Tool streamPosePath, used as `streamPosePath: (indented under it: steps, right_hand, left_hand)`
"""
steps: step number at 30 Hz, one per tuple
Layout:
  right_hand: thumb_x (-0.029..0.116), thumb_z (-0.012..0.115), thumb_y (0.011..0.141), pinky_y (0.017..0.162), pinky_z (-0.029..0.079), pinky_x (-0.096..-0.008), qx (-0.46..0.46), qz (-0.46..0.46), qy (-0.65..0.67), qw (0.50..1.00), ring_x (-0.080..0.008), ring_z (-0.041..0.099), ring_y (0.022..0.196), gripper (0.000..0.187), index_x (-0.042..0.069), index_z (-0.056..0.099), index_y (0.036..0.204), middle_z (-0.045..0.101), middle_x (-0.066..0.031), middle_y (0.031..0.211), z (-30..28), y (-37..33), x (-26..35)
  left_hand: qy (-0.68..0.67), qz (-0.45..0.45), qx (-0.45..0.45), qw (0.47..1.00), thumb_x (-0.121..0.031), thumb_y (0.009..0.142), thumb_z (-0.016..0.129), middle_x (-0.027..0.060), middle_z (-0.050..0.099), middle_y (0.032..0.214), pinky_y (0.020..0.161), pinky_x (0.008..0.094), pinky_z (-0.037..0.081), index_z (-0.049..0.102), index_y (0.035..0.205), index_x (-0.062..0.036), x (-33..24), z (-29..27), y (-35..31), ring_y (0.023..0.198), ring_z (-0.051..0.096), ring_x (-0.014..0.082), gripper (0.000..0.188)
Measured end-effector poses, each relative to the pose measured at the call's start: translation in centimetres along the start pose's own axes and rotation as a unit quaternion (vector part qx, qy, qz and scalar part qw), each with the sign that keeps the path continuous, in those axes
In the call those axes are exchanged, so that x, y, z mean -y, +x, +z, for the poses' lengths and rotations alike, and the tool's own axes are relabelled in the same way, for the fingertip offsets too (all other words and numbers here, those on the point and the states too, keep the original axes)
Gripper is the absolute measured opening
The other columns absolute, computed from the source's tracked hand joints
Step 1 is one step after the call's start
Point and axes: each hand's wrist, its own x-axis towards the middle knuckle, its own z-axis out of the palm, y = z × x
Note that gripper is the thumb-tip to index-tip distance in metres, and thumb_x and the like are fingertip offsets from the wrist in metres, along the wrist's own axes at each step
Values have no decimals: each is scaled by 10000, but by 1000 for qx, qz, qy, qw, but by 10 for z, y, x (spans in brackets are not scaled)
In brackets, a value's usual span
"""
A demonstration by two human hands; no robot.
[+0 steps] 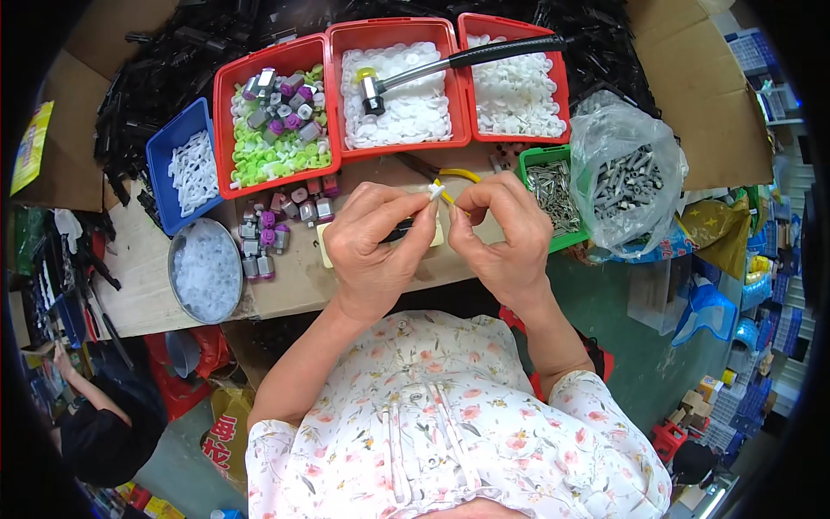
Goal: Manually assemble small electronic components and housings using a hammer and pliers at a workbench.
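Observation:
My left hand (372,242) pinches a small white plastic piece (436,190) between thumb and forefinger. Close beside it on the right, my right hand (512,235) is closed in a pinch; whatever its fingertips hold is too small or hidden to make out. Yellow-handled pliers (460,175) lie on the table just beyond my fingertips, partly covered by them. Below my hands sits a pale block (437,235) with something dark on it, mostly hidden.
Red bins (337,157) hold white discs, green parts and grey-purple pieces; a hammer (424,73) lies across them. A blue bin (207,206), a round metal bowl (240,298), a green bin (562,240) and a plastic bag (666,147) flank my hands. Black parts (164,82) are heaped behind.

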Motion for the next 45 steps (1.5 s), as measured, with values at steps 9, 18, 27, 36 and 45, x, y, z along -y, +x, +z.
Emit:
streamPosePath:
  steps: [9, 18, 27, 36, 45]
  right_hand:
    - [-52, 711, 718, 589, 484, -296, 8, 13, 14, 1000, -179, 591, 642, 157, 5, 618, 831, 594, -70, 761, -2, -2, -1]
    - [-3, 730, 836, 698, 475, -263, 22, 96, 195, 976, -136, 596, 776, 119, -19, 671, 938, 644, -74, 924, -3, -3, -5]
    - [-18, 726, 830, 699, 475, -277, 64, 67, 248, 964, -153, 618, 793, 130, -13, 688, 955, 653, -84, 914, 2, -6, -11]
    - [-49, 727, 737, 657, 488, -331, 92, -110, 41, 989, -258, 639, 759, 216, 31, 682, 932, 650, -86, 888, 10, -5, -3]
    - [-66, 715, 785, 661, 508, -317, 85, 5, 209, 974, -234, 640, 749, 178, -6, 686, 949, 651, -118, 887, 22, -11, 4]
  left_hand:
    - [83, 129, 10, 988, 55, 688, 777, 85, 665, 777, 592, 320, 478, 725, 852, 15, 4, 2, 2, 679, 609, 224, 177]
    - [-35, 69, 11, 997, 84, 711, 767, 82, 670, 801, 616, 309, 477, 740, 900, 4, 7, -3, -5, 702, 612, 213, 207]
    - [-74, 21, 66, 995, 79, 736, 768, 93, 695, 888, 708, 299, 484, 745, 963, 9, 3, -17, -12, 816, 629, 195, 239]
    - [15, -11, 93, 996, -85, 697, 857, 106, 714, 863, 710, 340, 508, 747, 1007, -3, 9, -30, -15, 789, 654, 223, 339]
    - [-84, -63, 65, 992, -81, 721, 849, 83, 712, 842, 725, 320, 487, 745, 986, 2, 14, -34, -24, 782, 640, 198, 296]
